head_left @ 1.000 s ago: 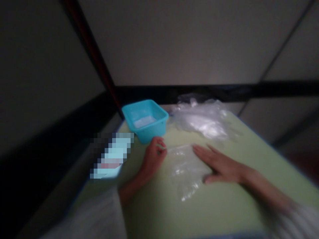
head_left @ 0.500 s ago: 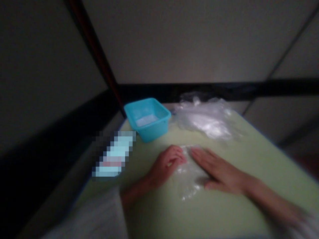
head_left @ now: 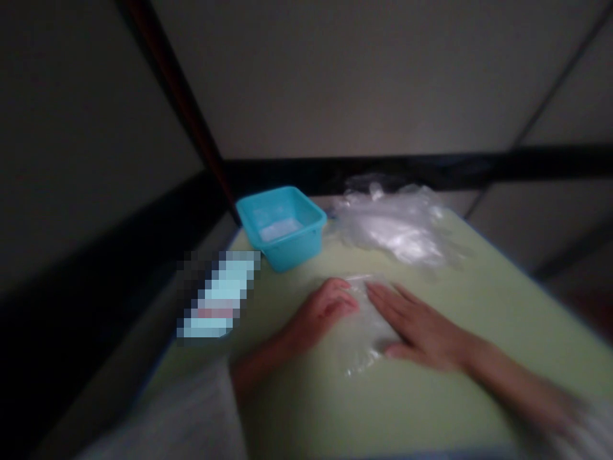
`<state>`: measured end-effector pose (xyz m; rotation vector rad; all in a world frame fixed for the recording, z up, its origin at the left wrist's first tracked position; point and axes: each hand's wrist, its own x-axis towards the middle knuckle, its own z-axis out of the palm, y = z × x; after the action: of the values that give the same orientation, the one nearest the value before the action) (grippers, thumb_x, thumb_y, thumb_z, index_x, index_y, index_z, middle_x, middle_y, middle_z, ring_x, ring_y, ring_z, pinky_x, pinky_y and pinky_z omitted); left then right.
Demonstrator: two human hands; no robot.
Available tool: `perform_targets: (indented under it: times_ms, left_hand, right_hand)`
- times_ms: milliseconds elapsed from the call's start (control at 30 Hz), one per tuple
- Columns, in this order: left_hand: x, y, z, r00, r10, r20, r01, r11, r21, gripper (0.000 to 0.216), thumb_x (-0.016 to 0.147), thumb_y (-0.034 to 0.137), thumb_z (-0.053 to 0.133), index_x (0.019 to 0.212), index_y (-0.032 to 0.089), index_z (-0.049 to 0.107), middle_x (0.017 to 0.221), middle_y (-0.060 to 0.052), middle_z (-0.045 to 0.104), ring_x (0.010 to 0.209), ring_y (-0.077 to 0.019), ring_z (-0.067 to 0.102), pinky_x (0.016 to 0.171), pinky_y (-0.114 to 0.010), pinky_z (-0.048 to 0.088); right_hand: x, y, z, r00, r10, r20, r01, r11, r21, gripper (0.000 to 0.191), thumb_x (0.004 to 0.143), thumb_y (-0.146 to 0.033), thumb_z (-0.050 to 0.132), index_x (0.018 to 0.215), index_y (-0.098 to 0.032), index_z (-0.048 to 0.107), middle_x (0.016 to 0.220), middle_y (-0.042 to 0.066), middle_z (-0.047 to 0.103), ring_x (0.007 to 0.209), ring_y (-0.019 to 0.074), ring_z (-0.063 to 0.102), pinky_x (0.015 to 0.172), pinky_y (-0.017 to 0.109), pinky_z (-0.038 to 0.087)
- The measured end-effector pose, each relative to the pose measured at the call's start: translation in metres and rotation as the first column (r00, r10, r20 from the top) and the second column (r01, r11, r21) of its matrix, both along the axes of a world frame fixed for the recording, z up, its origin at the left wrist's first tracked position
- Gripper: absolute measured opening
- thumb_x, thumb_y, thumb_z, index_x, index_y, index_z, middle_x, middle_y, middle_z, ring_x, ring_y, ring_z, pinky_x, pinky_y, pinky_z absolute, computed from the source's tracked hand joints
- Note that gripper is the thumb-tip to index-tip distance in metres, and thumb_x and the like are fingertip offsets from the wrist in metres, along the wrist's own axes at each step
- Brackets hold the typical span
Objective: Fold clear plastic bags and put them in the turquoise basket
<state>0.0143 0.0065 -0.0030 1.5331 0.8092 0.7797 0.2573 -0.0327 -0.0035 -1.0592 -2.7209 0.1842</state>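
Note:
A small clear plastic bag [head_left: 361, 338] lies flat on the pale yellow-green table [head_left: 297, 415]. At its upper left edge is my left hand [head_left: 328, 310], fingers curled towards the thumb and closed on the bag's edge, though blur hides the exact grip. My right hand [head_left: 416, 332] rests palm down over the bag's right side, with its fingers stretched out and its thumb apart. Part of the bag is covered by the right hand.
Beyond my left hand stands a turquoise plastic basin [head_left: 294, 249] with something whitish inside. A heap of clear plastic bags [head_left: 397, 227] lies at the far right of the table. A pixelated light-blue item [head_left: 223, 294] sits by the left edge. A wall [head_left: 359, 83] rises behind.
My left fingers have curled a little closer together at the bag's edge. My right hand has shifted slightly left over the bag, its thumb moving inward. The view has tilted slightly.

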Motion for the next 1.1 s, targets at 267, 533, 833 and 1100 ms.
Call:
perform_targets:
  times_ms: [267,533,833,1100]
  left_hand:
    - [-0.004,0.010,0.002,0.979,0.202,-0.024,-0.203,0.975,-0.095,0.016,0.076,0.029,0.054,0.084,0.017,0.048,0.074,-0.003,0.066,0.069,-0.0185,0.068,0.063,-0.030,0.052]
    - [0.001,0.004,0.010,0.984,0.130,0.118,-0.116,0.986,-0.120,0.024,0.078,0.034,0.057,0.091,0.016,0.047,0.080,-0.005,0.069,0.077,-0.0198,0.070,0.071,-0.032,0.053]
    - [-0.002,0.006,0.001,0.996,0.039,0.077,-0.026,0.988,-0.155,0.030,0.079,0.037,0.060,0.096,0.017,0.047,0.083,-0.006,0.069,0.079,-0.0197,0.069,0.073,-0.032,0.052]
    - [0.000,0.005,0.009,0.991,0.077,0.114,-0.064,0.991,-0.115,0.024,0.079,0.034,0.059,0.092,0.016,0.049,0.080,-0.005,0.070,0.076,-0.0193,0.070,0.070,-0.031,0.053]
  right_hand:
    - [0.002,0.002,0.004,0.995,0.025,-0.100,-0.032,0.997,-0.065,0.081,0.091,-0.060,0.036,0.151,-0.017,0.002,0.155,0.016,0.018,0.141,0.0296,0.021,0.114,0.052,0.016]
    - [-0.007,-0.001,0.021,0.798,-0.128,-0.590,-0.101,0.935,-0.340,0.036,0.098,-0.043,0.035,0.127,-0.024,0.044,0.125,0.009,0.056,0.114,0.0217,0.055,0.097,0.040,0.045]
    - [-0.001,0.004,0.029,0.828,-0.108,-0.550,-0.117,0.926,-0.359,0.023,0.094,-0.034,0.049,0.111,-0.019,0.055,0.111,0.009,0.062,0.101,0.0187,0.059,0.086,0.035,0.048]
    - [0.018,-0.004,0.054,0.987,0.099,-0.124,-0.135,0.937,-0.323,0.010,0.085,-0.019,0.062,0.075,-0.019,0.065,0.083,0.001,0.060,0.081,0.0139,0.058,0.072,0.027,0.046]
